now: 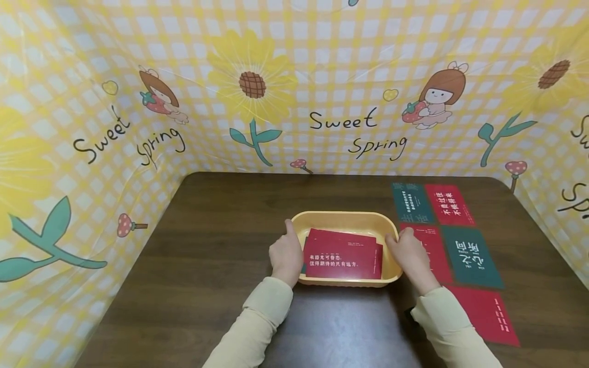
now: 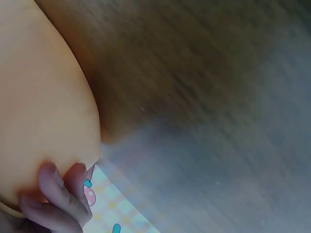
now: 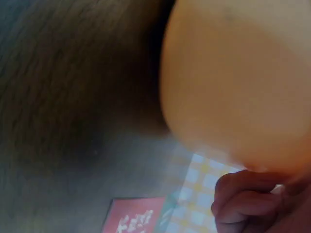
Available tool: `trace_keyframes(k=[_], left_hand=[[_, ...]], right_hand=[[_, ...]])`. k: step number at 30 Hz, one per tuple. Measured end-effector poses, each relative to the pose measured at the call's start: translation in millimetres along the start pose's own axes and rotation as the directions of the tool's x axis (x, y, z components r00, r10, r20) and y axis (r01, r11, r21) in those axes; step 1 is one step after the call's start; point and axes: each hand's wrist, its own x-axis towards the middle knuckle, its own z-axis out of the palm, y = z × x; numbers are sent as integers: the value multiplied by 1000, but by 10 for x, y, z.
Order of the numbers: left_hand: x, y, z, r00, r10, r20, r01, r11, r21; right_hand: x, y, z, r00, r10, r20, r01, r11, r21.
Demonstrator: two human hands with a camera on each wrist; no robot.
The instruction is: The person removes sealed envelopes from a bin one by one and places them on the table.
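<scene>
Both hands grip a yellow plastic basin (image 1: 345,219) by its two short ends. The left hand (image 1: 285,255) has its thumb over the left rim, and in the left wrist view its fingers (image 2: 60,191) curl against the outer wall. On the opposite end, the right hand (image 1: 410,258) holds the rim with the thumb on top; the right wrist view shows its fingers (image 3: 248,199) bent under the basin's side. Inside the basin lies a loose stack of red cards (image 1: 340,255) with white lettering, and a sliver of green shows at its left edge.
Right of the basin, red and green cards lie in rows on the dark wooden table (image 1: 207,245): a green card (image 1: 474,258), a red card (image 1: 450,204) and several others. The right hand and sleeve overlap some of them. A yellow checked cloth (image 1: 340,61) hangs around the table.
</scene>
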Motion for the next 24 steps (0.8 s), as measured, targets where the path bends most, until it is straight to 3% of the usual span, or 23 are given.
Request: trace_keyframes(k=[10,15,18,20,24], left_hand=[[-5,5,12,1000,4,-10,-4,1000,22],[-28,21,46,994,42,-99,-33,995,93],[-26,31,57,984,112,-135,-95,988,125],[-11,29,62,970,186,-153,-165,976,146],[22,10,90,906,379,-188,-341,917,206]], right_hand=[[61,20,113,1000,-12,-27,12,1000,-15],[67,35,119,999,-42,-32,41,998,-41],[60,43,122,999,-33,-33,31,998,-62],[65,42,129,999,-31,-32,28,997,-71],[79,37,139,1000,-14,-18,13,998,-68]])
